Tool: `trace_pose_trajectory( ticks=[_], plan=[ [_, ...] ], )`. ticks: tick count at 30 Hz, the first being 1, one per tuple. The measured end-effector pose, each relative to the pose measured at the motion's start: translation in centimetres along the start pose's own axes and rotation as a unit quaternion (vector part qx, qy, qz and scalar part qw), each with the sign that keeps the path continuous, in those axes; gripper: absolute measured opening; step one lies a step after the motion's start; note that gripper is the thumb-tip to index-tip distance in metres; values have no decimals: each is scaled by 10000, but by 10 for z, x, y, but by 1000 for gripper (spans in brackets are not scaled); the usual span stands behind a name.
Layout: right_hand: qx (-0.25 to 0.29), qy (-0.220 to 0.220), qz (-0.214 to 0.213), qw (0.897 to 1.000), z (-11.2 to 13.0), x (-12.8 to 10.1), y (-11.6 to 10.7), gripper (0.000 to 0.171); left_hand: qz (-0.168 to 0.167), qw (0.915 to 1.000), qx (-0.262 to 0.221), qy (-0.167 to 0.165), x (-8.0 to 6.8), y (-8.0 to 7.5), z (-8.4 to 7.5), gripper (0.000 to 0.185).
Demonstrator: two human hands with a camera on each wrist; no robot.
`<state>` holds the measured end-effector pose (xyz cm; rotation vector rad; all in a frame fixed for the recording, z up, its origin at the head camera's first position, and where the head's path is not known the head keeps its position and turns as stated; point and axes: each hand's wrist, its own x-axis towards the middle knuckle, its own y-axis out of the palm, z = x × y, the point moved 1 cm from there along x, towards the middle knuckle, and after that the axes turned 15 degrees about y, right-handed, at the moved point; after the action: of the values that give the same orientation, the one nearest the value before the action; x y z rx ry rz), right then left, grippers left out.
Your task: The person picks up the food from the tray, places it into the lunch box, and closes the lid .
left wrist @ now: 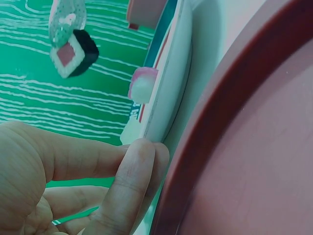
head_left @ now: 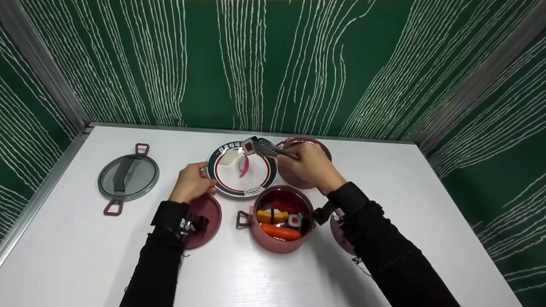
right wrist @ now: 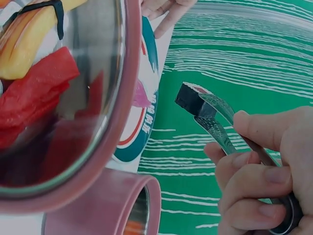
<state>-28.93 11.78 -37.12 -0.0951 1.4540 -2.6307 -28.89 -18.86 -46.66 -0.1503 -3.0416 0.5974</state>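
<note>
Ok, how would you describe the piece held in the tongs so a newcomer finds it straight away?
Start at the round plate with the dark green rim in the middle of the white table. Over its far edge the right hand holds metal tongs pinching one sushi roll. It is the only food in the air: black outside, white ring, red centre.

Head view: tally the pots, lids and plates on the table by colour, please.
Pink: 4 (pot with food, far pot, flat piece at the left, part-hidden piece at the right)
Grey: 1 (lid)
White with green rim: 1 (plate)
Total: 6
</note>
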Motion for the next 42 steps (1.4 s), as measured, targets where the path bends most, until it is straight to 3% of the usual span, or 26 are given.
trace_pose_trajectory(
  ticks=[13,30,42],
  plan=[
    [502,448,218,9975,-22,-7,-20,24,13,9999,158,-36,0,1,1,73],
    [100,802,-107,9967,-75,-14,-55,34,67,10000,-33,50,0,0,0,72],
    [2,1354,857,9871,-107,-17,-68,46,49,10000,48,46,0,0,1,73]
  ],
)
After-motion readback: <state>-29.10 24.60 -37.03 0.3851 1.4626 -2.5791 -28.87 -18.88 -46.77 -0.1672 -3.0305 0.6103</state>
